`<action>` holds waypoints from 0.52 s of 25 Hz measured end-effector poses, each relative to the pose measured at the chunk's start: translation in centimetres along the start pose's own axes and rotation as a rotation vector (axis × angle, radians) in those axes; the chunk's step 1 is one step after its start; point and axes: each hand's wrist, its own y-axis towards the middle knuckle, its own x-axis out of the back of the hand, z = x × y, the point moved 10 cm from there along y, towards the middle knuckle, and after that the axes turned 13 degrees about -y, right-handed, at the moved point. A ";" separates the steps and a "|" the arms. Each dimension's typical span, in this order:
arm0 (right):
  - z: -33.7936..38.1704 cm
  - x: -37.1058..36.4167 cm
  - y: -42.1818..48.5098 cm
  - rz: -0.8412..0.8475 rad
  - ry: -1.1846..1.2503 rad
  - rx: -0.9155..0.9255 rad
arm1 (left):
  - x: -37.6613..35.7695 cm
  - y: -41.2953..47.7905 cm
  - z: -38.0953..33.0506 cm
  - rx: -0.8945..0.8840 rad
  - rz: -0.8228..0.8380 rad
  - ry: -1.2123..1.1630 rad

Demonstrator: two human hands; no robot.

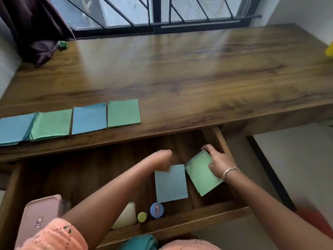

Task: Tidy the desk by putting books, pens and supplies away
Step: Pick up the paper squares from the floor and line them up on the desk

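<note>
Near the drawer's point(180, 221) right end, our left hand point(163, 158) pinches the blue pad point(171, 184) by its far edge, our right hand point(216, 160) grips the tilted green pad point(199, 176), which we judge may wedge against the right wall or fan open.

left hand point(162, 158) pinching blue pad point(171, 184), right hand point(217, 160) gripping green pad point(200, 175)

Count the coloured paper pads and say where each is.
6. Four on the desk: blue, green, blue, green. Two in the drawer: blue held by the left hand, green by the right hand. Others may be hidden.
</note>
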 end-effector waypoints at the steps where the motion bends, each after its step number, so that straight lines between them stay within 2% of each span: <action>1: -0.1 -0.7 0.1 0.012 -0.020 -0.009 | -0.5 0.3 0.5 0.018 -0.007 -0.017; 8: 1.0 -1.8 -0.6 -0.038 -0.379 0.034 | -3.0 1.1 1.9 0.013 -0.045 -0.043; 11: 3.6 -1.6 -0.7 -0.096 -0.502 0.231 | -3.1 0.9 1.4 -0.017 -0.063 0.003; 13: 5.1 -2.5 -0.4 -0.074 -0.526 0.380 | -3.2 0.8 0.9 -0.037 -0.074 0.039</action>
